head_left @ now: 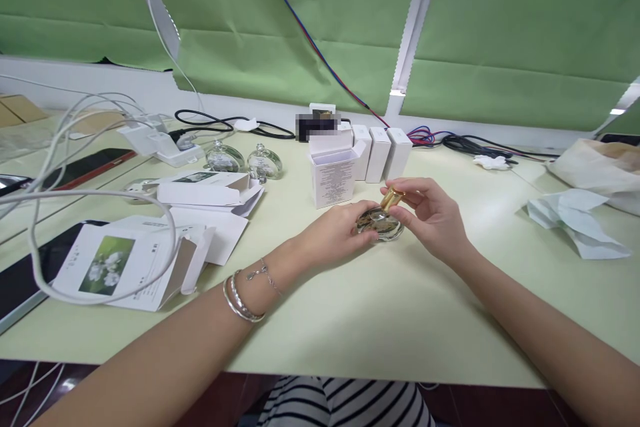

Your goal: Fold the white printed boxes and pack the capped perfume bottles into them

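Note:
A round glass perfume bottle rests on the table in front of me. My left hand is wrapped round its left side, with the thumb low on the glass. At the bottle's top, my right hand pinches a shiny gold cap between thumb and fingers. Whether the cap is seated on the neck or slightly lifted, I cannot tell. Just behind my left hand stands a white printed box with its top flap up. Several closed white boxes stand in a row behind it.
Two more glass bottles lie at the back left. Opened flower-print cartons are piled at left, under looping white cables. A power strip sits behind. Crumpled white paper and a pale cloth bag lie at right.

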Motion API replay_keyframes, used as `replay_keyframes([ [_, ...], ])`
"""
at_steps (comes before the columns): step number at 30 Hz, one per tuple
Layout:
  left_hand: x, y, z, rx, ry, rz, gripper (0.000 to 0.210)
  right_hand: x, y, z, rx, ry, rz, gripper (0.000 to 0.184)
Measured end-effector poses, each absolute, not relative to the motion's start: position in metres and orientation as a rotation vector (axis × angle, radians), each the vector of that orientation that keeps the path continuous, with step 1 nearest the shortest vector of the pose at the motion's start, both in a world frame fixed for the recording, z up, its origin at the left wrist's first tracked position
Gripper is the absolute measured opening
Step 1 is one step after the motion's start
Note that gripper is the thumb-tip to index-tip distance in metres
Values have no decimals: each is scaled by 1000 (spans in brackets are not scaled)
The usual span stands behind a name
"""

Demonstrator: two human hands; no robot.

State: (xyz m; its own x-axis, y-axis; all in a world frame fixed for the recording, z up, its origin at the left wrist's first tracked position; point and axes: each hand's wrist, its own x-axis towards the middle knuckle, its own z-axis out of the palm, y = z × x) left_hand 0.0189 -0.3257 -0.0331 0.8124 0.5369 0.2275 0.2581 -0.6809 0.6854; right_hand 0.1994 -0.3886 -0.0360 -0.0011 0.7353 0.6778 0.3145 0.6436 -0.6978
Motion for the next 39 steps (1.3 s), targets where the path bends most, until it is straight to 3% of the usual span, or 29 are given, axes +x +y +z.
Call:
replay_keyframes([
  [4,19,-325,-34,2311,531,567,37,206,-388,-40,-972,-1749,380,28],
  [10,18,-326,-30,2303,480,549,38,220,-386,-48,-1105,-2052,329,60],
  [24,18,-325,-32,2293,477,548,38,220,-387,-46,-1082,-1967,474,55],
  [39,18,-324,-33,2307,469,557,38,220,-385,-54,-1070,-1945,415,46],
])
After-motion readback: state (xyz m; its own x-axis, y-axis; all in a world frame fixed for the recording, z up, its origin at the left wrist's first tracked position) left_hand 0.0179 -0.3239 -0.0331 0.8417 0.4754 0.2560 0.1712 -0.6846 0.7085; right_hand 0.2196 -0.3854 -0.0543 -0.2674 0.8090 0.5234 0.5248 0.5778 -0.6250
